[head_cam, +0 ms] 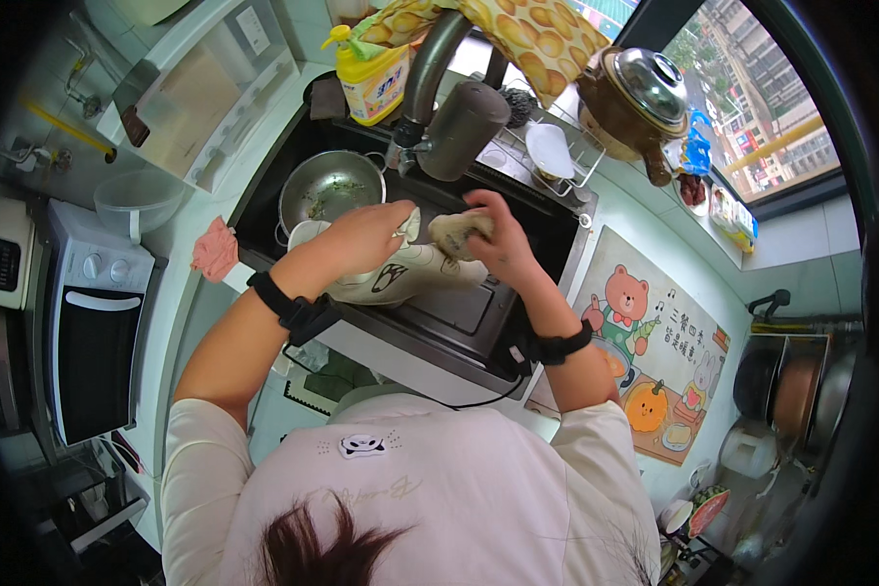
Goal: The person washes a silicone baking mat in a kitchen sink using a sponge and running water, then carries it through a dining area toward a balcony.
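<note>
Over the dark sink [439,315], my left hand [366,233] grips a pale, crumpled piece of cloth [411,227] that sticks out past its fingers. My right hand [502,238] holds a bunched beige cloth [458,233] with grey marks. Below both hands lies an off-white item [410,272] with a black printed figure; its exact kind is unclear. My left forearm partly covers a white rim [306,233] beside it. A two-handled metal pot [329,187] with green scraps inside stands in the sink, just beyond my left hand.
A thick dark faucet [461,132] rises over the sink. Behind it are a yellow pump bottle [370,77] and a wire rack [582,172]. A lidded brown clay pot [633,102] stands by the window. A pink cloth [215,249] lies left; a cartoon mat [655,351] lies right.
</note>
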### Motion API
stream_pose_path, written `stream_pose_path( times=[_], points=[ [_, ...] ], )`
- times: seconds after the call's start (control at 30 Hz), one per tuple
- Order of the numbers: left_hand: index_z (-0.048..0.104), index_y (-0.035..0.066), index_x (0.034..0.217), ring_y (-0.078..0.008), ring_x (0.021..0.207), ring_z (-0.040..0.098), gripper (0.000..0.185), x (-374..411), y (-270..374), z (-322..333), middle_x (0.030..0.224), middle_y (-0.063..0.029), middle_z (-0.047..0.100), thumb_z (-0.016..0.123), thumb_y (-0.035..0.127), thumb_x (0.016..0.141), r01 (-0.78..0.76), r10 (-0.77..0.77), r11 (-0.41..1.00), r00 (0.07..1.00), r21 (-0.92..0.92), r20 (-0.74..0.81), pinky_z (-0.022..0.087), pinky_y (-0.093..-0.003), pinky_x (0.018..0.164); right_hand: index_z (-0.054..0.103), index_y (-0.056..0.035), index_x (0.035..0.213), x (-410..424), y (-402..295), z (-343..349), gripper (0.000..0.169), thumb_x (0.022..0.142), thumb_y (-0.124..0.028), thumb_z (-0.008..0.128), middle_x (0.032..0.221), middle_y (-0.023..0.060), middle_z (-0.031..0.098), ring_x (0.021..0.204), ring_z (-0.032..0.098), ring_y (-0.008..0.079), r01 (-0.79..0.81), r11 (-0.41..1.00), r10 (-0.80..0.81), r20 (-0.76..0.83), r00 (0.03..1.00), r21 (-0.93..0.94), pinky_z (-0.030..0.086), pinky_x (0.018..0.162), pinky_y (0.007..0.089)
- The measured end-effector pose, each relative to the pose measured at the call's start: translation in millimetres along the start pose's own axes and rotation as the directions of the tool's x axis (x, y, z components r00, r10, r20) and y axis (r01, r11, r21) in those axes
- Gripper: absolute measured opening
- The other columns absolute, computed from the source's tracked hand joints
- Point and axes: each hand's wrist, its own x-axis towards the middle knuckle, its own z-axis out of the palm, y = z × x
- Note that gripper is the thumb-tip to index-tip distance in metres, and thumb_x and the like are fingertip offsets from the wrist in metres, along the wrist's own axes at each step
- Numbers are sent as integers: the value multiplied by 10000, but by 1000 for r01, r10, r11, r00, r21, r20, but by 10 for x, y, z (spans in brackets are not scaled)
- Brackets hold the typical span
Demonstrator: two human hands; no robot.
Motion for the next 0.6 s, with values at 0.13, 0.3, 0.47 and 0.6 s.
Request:
stream_pose_path(
  times=[0.13, 0.3, 0.47, 0.6],
  points=[
    [502, 60, 1133, -354, 966, 560, 320, 228, 199, -65, 1033, -169, 588, 552, 188, 844, -111, 98, 993, 971, 44, 220, 447, -412, 837, 395, -84, 1341, 272, -25, 9, 676, 701, 10, 591, 904, 126, 603, 798, 573, 191, -22, 999, 6, 468, 884, 29, 467, 743, 289],
    [552, 73, 1063, -326, 956, 572, 284, 270, 339, -256, 997, -139, 604, 577, 236, 832, -138, 164, 985, 936, -103, 312, 452, -392, 816, 588, -57, 1111, 343, 203, 229, 396, 725, -83, 672, 941, 139, 574, 844, 577, 272, 26, 993, -86, 574, 814, 112, 469, 794, 331],
    [586, 117, 1109, -312, 974, 582, 332, 105, -86, -242, 1031, -128, 617, 584, 242, 802, -4, -11, 997, 981, 77, 195, 459, -393, 835, 582, -40, 953, 229, 52, 7, 263, 714, -101, 677, 1109, 156, 534, 943, 566, 337, 149, 948, -87, 220, 972, -280, 479, 783, 357],
    [625, 167, 1111, -328, 943, 599, 349, 176, -139, -37, 1031, -132, 630, 588, 215, 767, 227, -286, 915, 948, 335, 139, 475, -413, 820, 542, -55, 918, 92, -137, 130, 241, 709, -95, 656, 1042, 100, 547, 862, 574, 344, 115, 869, -154, -43, 987, -481, 488, 713, 390]
  ],
)
